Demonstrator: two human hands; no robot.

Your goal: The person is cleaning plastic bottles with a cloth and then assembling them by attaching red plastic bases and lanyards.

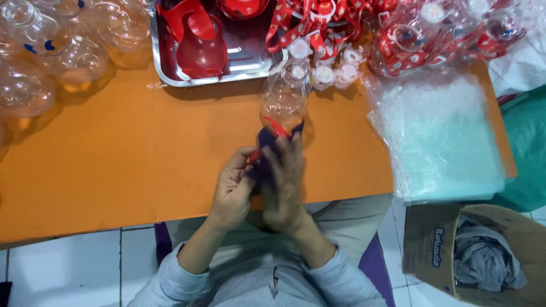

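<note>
Both hands are busy: left hand (pixel 232 190) grips the clear plastic bottle (pixel 282 99), right hand (pixel 282 182) presses a dark cloth (pixel 267 153) on it, over the orange worktop (pixel 114 153).

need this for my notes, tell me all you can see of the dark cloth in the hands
The dark cloth looks navy or purple, soft and crumpled. It is bunched between the left hand and the right hand above the orange table's near edge. It is pressed around the red part at the near end of a clear plastic bottle. Motion blur hides its weave.
</note>
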